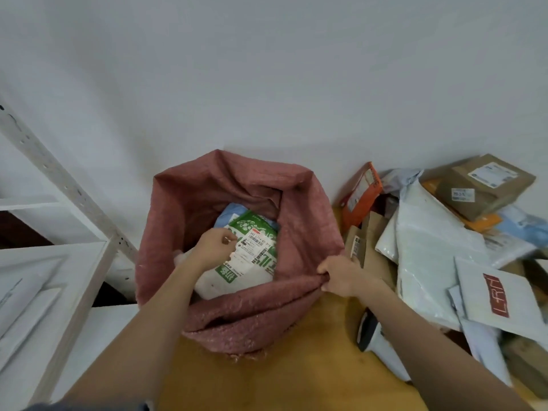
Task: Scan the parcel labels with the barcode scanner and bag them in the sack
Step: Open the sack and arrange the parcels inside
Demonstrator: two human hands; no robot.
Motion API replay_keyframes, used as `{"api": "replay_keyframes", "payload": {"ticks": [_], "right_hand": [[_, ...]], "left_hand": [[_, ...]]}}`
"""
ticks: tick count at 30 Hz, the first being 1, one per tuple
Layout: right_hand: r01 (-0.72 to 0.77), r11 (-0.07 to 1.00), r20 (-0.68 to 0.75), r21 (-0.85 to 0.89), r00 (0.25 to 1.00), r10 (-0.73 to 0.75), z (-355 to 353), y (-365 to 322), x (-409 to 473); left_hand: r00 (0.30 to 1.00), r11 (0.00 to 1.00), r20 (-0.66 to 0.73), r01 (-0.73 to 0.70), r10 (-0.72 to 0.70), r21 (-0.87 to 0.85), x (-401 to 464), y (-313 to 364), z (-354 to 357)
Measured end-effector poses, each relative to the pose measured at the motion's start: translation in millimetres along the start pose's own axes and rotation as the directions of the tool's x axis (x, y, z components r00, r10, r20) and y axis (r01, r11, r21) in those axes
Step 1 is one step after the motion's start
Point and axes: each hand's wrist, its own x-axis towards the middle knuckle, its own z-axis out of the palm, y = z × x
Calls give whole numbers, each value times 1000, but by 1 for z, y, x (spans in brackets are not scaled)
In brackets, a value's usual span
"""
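Note:
A dull red woven sack [299, 232] stands open on the floor against the white wall. Inside it lies a green-and-white parcel [252, 262] with a barcode label facing up, over a pale blue parcel [229, 212]. My left hand [212, 247] reaches down into the sack with its fingers curled at the green parcel's left edge; whether it holds the parcel I cannot tell. My right hand [341, 275] grips the sack's right rim, bunching the fabric. A black-and-white barcode scanner [370, 333] lies on the floor under my right forearm.
A heap of parcels fills the right side: grey poly mailers [427, 250], brown cartons [480, 185], an orange box [360, 191], a white envelope with red lettering [498, 295]. A white metal shelf rack [59, 262] stands at the left. The floor [281, 381] is yellow-brown.

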Motion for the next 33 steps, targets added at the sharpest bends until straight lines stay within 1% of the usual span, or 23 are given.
{"api": "replay_keyframes", "payload": {"ticks": [2,4,6,7,9,11,13,14,15,16,17,18,19,20,21,22,23,24,26,29,31,32,33], "right_hand": [[-5,999,19,37,1000,4,4,11,-15],[22,994,7,105,1000,-22,6,19,-29],[30,978,-60,204,998,-18,4,23,-42],[27,964,-112,265,994,3,2,25,-47],[20,938,-221,347,973,61,-1,31,-55],[17,922,-286,387,953,102,-3,40,-59],[-3,920,-281,393,952,123,-7,48,-64],[-22,924,-262,382,956,131,-8,54,-66],[-35,928,-241,371,961,132,-10,62,-70],[-43,931,-215,364,968,129,-11,68,-72],[-45,932,-185,359,976,118,-12,73,-72],[-38,937,-153,346,983,96,-11,80,-75],[-22,947,-116,319,991,62,-10,87,-78],[-5,958,-73,287,997,27,-9,96,-82],[10,964,-33,266,999,-1,-6,104,-86],[19,964,-11,266,1000,-17,-2,113,-89],[26,956,-18,292,1000,-21,3,121,-92],[32,940,-61,340,998,-11,8,129,-95],[49,905,-217,423,975,49,13,146,-98],[16,928,-436,372,886,159,15,175,-102],[-83,945,-543,316,801,252,17,198,-108],[-170,940,-556,295,769,314,19,211,-110],[-271,920,-538,282,750,385,22,224,-113]], "left_hand": [[998,998,4,-56,56,-26,-1,12,13],[994,994,44,-96,98,-54,-4,27,28],[986,988,109,-120,130,-94,-9,42,41],[978,988,163,-114,130,-103,-12,48,47],[940,995,331,-54,77,-80,-19,58,55],[857,999,513,27,-39,32,-27,64,61],[771,985,618,75,-154,153,-36,70,65],[750,980,636,89,-185,180,-40,72,67],[752,977,630,96,-195,188,-42,77,72],[777,978,600,93,-188,185,-43,81,74],[824,982,543,79,-160,169,-42,83,76],[889,989,445,55,-111,135,-41,87,81],[950,995,308,21,-50,97,-40,93,88],[988,997,153,-22,10,73,-40,100,96],[998,996,17,-64,63,57,-42,108,105],[991,994,-73,-107,109,39,-45,116,115],[982,988,-114,-150,151,18,-49,124,125],[975,982,-120,-189,187,-2,-55,132,136],[969,972,-90,-233,228,-39,-64,144,159],[979,974,-16,-203,203,-103,-78,154,195],[987,983,30,-155,158,-94,-84,159,215],[989,986,47,-136,141,-95,-86,161,224],[990,987,61,-122,129,-102,-89,163,232]]}}
